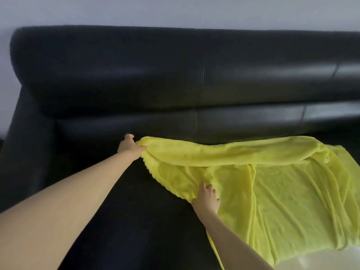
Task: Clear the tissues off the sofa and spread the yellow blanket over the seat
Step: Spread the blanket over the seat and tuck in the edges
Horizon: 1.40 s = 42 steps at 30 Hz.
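Note:
The yellow blanket (282, 191) lies over the right part of the black leather sofa's seat (120, 221), wrinkled, with a fold along its back edge. My left hand (129, 146) pinches the blanket's far left corner near the backrest. My right hand (207, 197) grips the blanket's left edge nearer the front of the seat. The blanket's front edge hangs over the seat front. No tissues are in view.
The sofa's backrest (175, 75) runs across the frame, and its left armrest (25, 152) stands at the far left. A pale wall (175, 10) is behind. A strip of light floor (321, 258) shows at the lower right.

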Motion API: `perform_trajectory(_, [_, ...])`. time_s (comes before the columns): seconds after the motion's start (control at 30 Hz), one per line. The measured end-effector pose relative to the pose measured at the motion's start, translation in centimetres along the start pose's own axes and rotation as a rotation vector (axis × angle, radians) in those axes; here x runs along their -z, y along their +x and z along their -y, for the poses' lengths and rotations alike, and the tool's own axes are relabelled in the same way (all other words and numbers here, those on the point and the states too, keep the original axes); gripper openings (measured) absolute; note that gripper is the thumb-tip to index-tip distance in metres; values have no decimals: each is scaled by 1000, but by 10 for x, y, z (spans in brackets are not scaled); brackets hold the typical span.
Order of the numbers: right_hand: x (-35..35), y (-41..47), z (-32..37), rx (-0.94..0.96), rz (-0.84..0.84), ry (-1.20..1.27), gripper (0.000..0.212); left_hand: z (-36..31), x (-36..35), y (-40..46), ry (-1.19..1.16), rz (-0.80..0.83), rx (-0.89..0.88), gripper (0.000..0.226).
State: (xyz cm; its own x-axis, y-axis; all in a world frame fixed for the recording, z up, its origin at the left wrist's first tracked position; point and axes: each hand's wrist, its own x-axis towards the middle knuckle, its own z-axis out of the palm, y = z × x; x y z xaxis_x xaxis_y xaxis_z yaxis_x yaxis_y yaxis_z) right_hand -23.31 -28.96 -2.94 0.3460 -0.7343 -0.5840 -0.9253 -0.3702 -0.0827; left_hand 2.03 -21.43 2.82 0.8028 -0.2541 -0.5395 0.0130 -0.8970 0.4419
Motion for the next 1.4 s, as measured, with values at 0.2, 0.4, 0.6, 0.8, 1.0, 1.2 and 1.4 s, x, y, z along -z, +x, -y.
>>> perform_trajectory(0.2, [-27,-2,-27,-58,96,-79,57,49,-69,-24,304,262,74,56])
perform_trajectory(0.4, [-39,0,-36,40,25,-279,62,55,-137,-56,155,553,60,43])
perform_trajectory(0.6, [-41,1,-31,70,-14,-250,43,49,-181,-70,-193,547,218,27])
perform_trajectory(0.8, [-44,-11,-27,152,37,38,18,56,-203,-82,-556,411,327,26])
perform_trajectory(1.0, [-51,-19,-14,198,115,279,25,67,-185,-89,-818,260,422,28])
perform_trajectory(1.2, [-54,-21,1,320,293,482,27,74,-162,-77,-585,436,391,49])
perform_trajectory(1.4, [-55,-23,-5,320,388,517,34,77,-162,-82,-595,401,363,36])
